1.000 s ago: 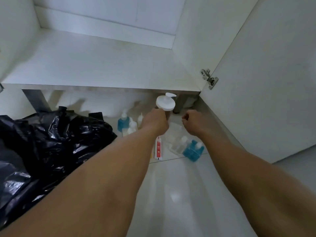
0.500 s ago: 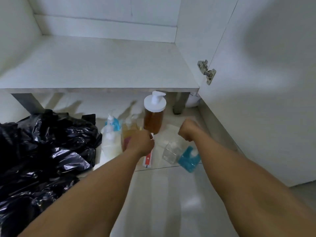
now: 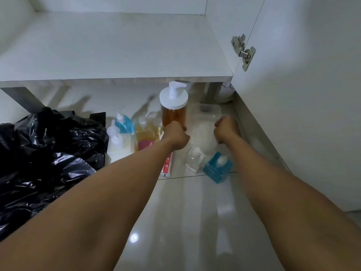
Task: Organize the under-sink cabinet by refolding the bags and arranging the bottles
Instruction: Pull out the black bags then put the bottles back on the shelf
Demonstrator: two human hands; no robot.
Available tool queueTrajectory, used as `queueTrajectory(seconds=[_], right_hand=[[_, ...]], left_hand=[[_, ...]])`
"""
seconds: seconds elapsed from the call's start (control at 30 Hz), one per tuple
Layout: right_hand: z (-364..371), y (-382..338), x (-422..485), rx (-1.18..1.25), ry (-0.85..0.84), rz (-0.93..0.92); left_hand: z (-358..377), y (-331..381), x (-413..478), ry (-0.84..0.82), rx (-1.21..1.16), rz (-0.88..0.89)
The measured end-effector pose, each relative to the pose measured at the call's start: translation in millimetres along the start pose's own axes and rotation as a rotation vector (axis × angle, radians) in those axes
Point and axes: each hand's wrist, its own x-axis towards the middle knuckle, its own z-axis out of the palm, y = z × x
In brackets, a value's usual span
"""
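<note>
Amber pump bottle (image 3: 173, 114) stands upright under the shelf (image 3: 117, 47). My left hand (image 3: 175, 136) is at its base, fingers curled; I can't tell if it grips. Right hand (image 3: 227, 130) is a loose fist, nothing visible in it, just right of the bottle. Black bags (image 3: 48, 153) are heaped far left.

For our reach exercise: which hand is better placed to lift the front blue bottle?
Right, probably. The right hand is nearest the front blue bottle; the left hand is by the amber pump bottle.
</note>
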Motion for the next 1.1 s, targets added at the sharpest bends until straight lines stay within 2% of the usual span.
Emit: queueTrajectory(seconds=[0.2, 0.3, 0.47, 0.63, 0.87, 1.1], right_hand=[[-61, -42, -25, -0.12, 0.099, -0.116], [-83, -65, -50, -0.179, 0.078, -0.138], [-75, -94, -104, -0.239, -0.182, -0.155], [-24, -95, -135, -0.304, -0.469, -0.135], [54, -53, -167, -0.373, -0.636, -0.083], [65, -33, -178, -0.388, -0.815, -0.022]], left_hand=[[-31, 36, -27, -0.022, -0.221, 0.091], [-62, 50, -49, 0.069, -0.192, 0.155], [-100, 16, -89, 0.085, -0.108, 0.154], [-102, -50, -115, 0.003, -0.114, 0.022], [-69, -127, -138, -0.182, -0.145, -0.204], [-54, -149, -143, -0.316, -0.081, -0.329]])
